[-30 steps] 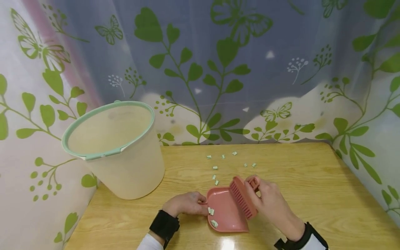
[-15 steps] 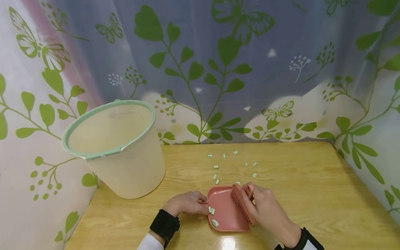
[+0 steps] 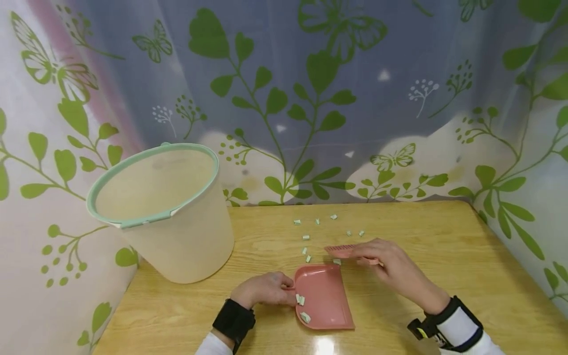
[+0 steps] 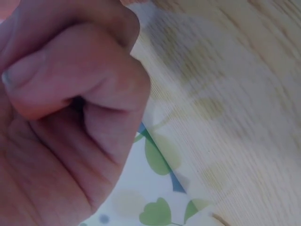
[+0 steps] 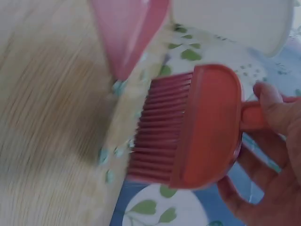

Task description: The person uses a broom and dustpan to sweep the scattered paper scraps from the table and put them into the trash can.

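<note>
Leaf-and-butterfly curtain (image 3: 284, 88) fills the bg, soft fabric in white & grey-blue; below it, a pale wood-grain table (image 3: 421, 222) w/ a glare spot at bottom centre. R hand (image 3: 388, 261), right of frame centre, grips the brush (image 3: 340, 251) by its handle, thumb & fingers round it per the R wrist view. Chg vs. half a sec ago: brush has come off the dustpan (image 3: 326, 296) and now sits just beyond the pan's upper right corner, flatter, next to a loose scrap (image 3: 337, 262); contact unclear. L hand (image 3: 266, 289), lower centre, hasn't shifted, fingers curled round the pan handle; the few bits (image 3: 305, 317) at the pan's left end stay put too. Means, prob.: reset btwn strokes, nothing gained in that half sec, most sweeping undone, as more scraps (image 3: 305, 237) lie spread over the table's upper centre.

Materials etc.: brush = smooth, rounded red-pink plastic, stiff-looking ridged bristles. Pan = glossy pink, shallow, rounded back, straight lip facing right. Scraps small, pale green, folded-looking, maybe paper. Bucket (image 3: 199, 246) at left = tall, tapered, matte cream w/ mint rim. Wrist cams blurry.
</note>
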Tool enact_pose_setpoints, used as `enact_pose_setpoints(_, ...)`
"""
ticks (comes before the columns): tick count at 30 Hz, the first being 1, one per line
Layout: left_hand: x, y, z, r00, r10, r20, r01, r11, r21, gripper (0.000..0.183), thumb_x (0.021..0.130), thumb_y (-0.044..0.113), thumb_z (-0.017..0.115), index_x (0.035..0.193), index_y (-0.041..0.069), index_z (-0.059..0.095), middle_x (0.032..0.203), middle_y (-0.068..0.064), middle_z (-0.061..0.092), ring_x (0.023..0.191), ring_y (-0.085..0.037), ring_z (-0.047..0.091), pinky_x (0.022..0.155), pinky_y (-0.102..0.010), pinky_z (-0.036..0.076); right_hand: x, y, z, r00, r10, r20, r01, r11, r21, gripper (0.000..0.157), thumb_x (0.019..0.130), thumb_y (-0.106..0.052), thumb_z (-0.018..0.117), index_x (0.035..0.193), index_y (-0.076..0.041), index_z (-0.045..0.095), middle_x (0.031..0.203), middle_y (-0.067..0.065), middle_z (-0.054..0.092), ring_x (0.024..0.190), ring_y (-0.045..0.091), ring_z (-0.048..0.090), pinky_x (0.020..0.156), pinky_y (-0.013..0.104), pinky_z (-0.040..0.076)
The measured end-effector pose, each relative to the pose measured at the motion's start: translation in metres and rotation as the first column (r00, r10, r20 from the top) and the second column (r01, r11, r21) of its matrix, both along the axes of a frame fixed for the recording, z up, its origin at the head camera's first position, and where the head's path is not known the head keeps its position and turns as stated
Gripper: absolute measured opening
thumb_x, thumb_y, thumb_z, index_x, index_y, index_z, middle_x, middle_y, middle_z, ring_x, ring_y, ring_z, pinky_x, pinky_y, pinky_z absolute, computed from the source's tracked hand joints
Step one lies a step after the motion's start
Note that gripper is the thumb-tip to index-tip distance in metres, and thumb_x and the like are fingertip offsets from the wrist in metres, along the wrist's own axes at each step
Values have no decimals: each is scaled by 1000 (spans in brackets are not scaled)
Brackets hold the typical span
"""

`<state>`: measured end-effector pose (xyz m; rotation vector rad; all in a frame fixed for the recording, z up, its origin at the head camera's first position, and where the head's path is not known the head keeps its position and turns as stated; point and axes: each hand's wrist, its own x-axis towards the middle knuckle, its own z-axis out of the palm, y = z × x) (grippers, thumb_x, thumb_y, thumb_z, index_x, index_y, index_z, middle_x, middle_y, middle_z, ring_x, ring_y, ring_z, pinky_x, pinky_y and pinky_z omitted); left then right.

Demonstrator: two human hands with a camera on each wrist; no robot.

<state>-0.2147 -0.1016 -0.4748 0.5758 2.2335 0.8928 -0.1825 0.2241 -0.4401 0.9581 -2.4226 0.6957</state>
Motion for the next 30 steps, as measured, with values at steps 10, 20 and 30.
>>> enact_pose_setpoints(10,-1,2,-1,999,-30,-25,30,1000,0,19,85,36,71,93,19,73,79,7,55,75,-11,49,67,-29,37,4,14,-10,999,40,14,-41,991,129,36,82,5,79,105,-23,76,106,-9,74,101,19,70,86,51,55)
enact_pose_setpoints(20,-1,0,4,1000,-15,5,15,1000,10,24,86,35,72,102,17,75,88,5,60,81,-13,52,71,-30,41,21,31,7,1000,-2,13,0,992,124,34,81,-3,81,104,-26,73,103,-14,72,91,7,67,82,43,55)
enact_pose_setpoints(30,0,2,0,1000,-16,-23,16,1000,0,22,84,36,73,95,16,73,85,4,59,78,-13,52,68,-29,41,27,31,-5,979,-190,-70,195,978,78,20,82,0,80,98,-9,72,92,0,71,75,10,66,61,27,54)
